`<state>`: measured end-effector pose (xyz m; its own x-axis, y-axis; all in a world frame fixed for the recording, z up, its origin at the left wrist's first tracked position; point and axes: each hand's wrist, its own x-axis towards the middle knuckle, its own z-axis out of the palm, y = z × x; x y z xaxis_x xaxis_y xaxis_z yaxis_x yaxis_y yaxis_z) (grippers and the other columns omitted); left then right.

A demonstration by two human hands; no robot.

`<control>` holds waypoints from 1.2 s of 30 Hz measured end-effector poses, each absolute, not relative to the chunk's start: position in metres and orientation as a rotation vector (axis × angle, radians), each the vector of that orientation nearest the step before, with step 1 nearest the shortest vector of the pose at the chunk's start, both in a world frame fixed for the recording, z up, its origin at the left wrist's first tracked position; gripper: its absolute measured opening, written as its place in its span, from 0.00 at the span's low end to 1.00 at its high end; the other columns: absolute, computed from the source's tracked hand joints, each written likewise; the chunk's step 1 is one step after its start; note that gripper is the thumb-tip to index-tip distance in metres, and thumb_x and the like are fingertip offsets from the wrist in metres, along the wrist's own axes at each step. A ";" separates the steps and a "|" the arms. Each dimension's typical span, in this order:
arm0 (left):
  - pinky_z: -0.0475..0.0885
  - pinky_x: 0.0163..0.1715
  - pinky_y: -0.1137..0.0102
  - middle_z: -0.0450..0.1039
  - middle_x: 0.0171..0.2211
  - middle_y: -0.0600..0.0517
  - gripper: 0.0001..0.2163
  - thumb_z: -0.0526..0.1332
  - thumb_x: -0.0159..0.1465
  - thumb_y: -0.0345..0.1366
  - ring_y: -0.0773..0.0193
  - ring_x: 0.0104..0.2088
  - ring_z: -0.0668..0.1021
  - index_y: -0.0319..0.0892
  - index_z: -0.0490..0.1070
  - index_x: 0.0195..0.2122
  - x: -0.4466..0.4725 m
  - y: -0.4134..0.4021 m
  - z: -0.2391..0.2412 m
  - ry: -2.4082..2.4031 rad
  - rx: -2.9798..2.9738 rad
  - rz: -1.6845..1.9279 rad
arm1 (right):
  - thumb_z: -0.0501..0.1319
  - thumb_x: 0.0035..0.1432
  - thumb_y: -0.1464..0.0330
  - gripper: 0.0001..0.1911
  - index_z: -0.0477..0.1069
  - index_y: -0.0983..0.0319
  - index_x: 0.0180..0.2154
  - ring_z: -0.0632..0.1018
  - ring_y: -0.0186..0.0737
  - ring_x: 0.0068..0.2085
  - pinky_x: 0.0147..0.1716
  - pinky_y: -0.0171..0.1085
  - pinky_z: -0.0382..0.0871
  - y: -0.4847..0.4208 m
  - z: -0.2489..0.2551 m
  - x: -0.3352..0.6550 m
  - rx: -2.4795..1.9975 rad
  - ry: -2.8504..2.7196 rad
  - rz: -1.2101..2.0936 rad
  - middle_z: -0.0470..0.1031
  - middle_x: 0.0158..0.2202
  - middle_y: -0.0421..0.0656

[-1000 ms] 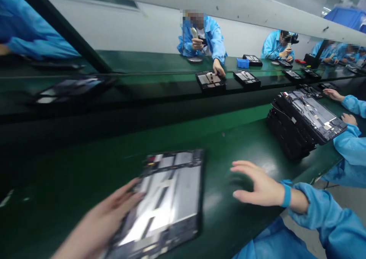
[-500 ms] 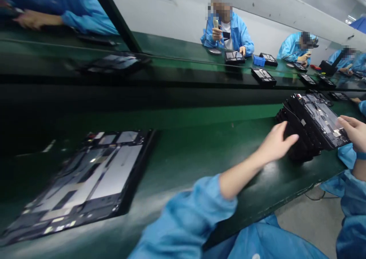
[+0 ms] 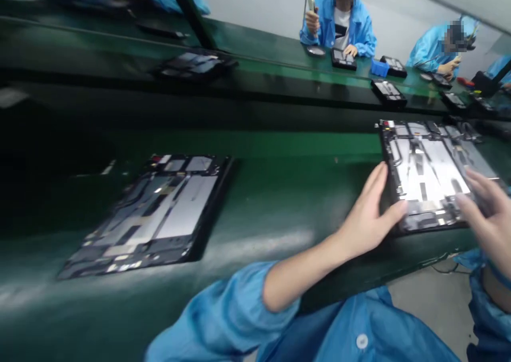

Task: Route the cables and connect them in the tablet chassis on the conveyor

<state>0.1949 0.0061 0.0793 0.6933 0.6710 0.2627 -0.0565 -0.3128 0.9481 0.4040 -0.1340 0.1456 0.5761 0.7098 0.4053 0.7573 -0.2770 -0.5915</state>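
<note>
My left hand grips the left edge of an opened tablet that shows its inner boards and cables, at the right of the green bench. My right hand holds the same tablet at its near right corner, fingers curled over the edge. This tablet seems to lie on top of a stack, but the stack below is hidden. A second opened tablet lies flat on the bench at the left, apart from both hands.
The green bench runs left to right, with a dark conveyor strip behind it. Across it, people in blue coats work on more tablets. A blue box stands there. The bench's near edge is by my body.
My left hand has crossed from the left tablet to the one at the right. Both hands now hold that top tablet, which lies flatter than before. The view has swung right.
</note>
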 end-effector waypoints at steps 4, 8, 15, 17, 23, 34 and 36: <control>0.51 0.77 0.48 0.49 0.79 0.42 0.37 0.60 0.70 0.49 0.46 0.79 0.52 0.45 0.52 0.78 0.094 -0.003 0.032 0.842 1.872 0.663 | 0.68 0.62 0.51 0.33 0.72 0.57 0.64 0.85 0.57 0.55 0.54 0.53 0.84 -0.125 0.091 0.346 -1.922 -1.483 0.429 0.81 0.61 0.51; 0.55 0.73 0.39 0.59 0.76 0.39 0.36 0.63 0.66 0.44 0.36 0.77 0.56 0.41 0.58 0.75 0.035 -0.027 0.003 1.155 2.039 0.341 | 0.64 0.64 0.53 0.28 0.74 0.59 0.60 0.88 0.53 0.43 0.43 0.48 0.86 -0.115 0.048 0.321 -1.928 -1.749 0.643 0.85 0.52 0.50; 0.72 0.45 0.56 0.81 0.44 0.36 0.14 0.56 0.68 0.27 0.44 0.47 0.80 0.36 0.80 0.47 0.063 -0.026 0.038 1.247 2.591 0.066 | 0.58 0.64 0.71 0.14 0.78 0.59 0.48 0.84 0.50 0.43 0.40 0.44 0.76 -0.010 0.050 0.291 -1.929 -2.083 0.156 0.84 0.44 0.50; 0.69 0.42 0.57 0.81 0.39 0.34 0.14 0.54 0.66 0.22 0.44 0.44 0.80 0.34 0.81 0.40 0.084 -0.019 0.048 1.227 2.637 -0.076 | 0.57 0.61 0.79 0.17 0.78 0.61 0.48 0.83 0.53 0.44 0.41 0.44 0.74 0.027 0.050 0.276 -2.012 -2.154 0.177 0.82 0.45 0.53; 0.68 0.42 0.57 0.80 0.41 0.27 0.14 0.54 0.64 0.19 0.39 0.46 0.80 0.30 0.81 0.40 0.115 -0.005 0.049 1.279 2.470 -0.176 | 0.60 0.59 0.82 0.17 0.79 0.67 0.48 0.83 0.56 0.43 0.43 0.46 0.73 0.078 0.042 0.250 -2.187 -2.261 0.176 0.81 0.41 0.60; 0.69 0.35 0.67 0.67 0.30 0.53 0.10 0.57 0.59 0.26 0.62 0.31 0.72 0.46 0.57 0.28 0.059 0.003 0.007 1.554 1.666 0.626 | 0.57 0.63 0.79 0.14 0.81 0.64 0.40 0.82 0.56 0.43 0.44 0.49 0.72 0.068 0.041 0.263 -2.026 -2.220 0.174 0.81 0.42 0.57; 0.72 0.37 0.67 0.70 0.37 0.51 0.06 0.59 0.59 0.28 0.62 0.32 0.74 0.45 0.64 0.36 0.051 0.009 -0.001 1.640 1.536 0.700 | 0.57 0.62 0.78 0.14 0.81 0.63 0.42 0.82 0.55 0.45 0.44 0.47 0.71 0.060 0.037 0.266 -1.970 -2.157 0.195 0.82 0.42 0.54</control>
